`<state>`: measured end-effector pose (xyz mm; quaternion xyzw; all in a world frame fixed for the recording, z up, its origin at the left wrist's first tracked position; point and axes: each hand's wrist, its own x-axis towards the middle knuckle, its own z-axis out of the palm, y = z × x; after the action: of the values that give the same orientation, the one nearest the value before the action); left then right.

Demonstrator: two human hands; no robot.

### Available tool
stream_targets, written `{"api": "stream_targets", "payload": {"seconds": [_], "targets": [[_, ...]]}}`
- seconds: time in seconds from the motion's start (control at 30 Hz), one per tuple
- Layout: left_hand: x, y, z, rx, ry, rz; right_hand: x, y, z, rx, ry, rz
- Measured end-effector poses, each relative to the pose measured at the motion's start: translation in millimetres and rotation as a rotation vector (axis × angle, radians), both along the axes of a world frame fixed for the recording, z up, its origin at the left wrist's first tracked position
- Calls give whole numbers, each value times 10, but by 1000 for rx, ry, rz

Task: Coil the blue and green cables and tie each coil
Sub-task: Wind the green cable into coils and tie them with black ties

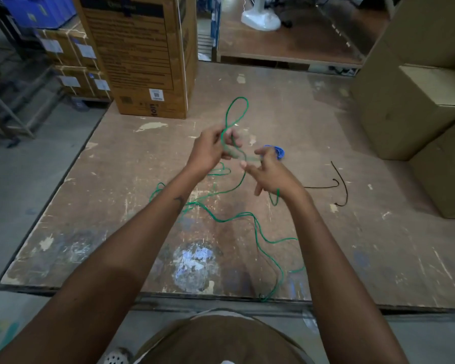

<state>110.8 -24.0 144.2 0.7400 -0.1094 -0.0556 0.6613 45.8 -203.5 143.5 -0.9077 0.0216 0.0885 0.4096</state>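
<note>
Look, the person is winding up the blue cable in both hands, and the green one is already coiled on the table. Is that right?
Swapped colours. The head view shows the left hand and right hand winding the green cable, most of it lying loose on the table. The blue cable is the one already coiled.

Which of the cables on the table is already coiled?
The blue cable, a small bundle behind the right hand. The green cable sprawls loose; the left hand holds one loop.

Worn wood table (378,245), printed cardboard box (142,56), plain boxes (410,101), blue crate (37,9)
</note>
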Motion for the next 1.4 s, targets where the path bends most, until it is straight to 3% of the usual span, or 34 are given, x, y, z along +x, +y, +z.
{"api": "stream_targets", "payload": {"seconds": [0.1,0.2,0.33,0.43,0.53,0.67,0.77,0.9,0.97,1.03,1.13,1.2,1.3,1.4], "targets": [[8,-107,369,-80,-101,-88,-81,198,-247,100,104,44],[0,-150,594,-60,-143,-119,-53,323,-304,212,11,35],[-13,76,384,131,-159,-136,-23,340,-153,525,-92,-87],[-195,283,-7,372,-41,-303,34,280,66,645,-217,-167],[-410,415,-232,323,170,-386,102,205,243,818,-273,-273],[-516,521,-344,206,176,-305,139,19,394,1016,-356,-442],[-498,426,-399,229,115,-220,54,25,448,1158,-283,-369],[-485,144,-453,371,-170,136,-123,167,607,1279,-191,-196],[-408,61,-429,337,-261,253,-186,185,711,1292,-189,-141],[-322,35,-305,290,-246,244,-245,146,813,1241,-206,-124],[-260,93,-47,338,-194,-19,-298,33,897,1127,-227,-167],[-268,155,59,376,-196,-233,-316,-13,871,958,-218,-246],[-306,168,107,325,-130,-248,-305,-17,704,609,-125,-337],[-344,137,60,242,-12,-246,-316,54,566,725,21,-337]]}}
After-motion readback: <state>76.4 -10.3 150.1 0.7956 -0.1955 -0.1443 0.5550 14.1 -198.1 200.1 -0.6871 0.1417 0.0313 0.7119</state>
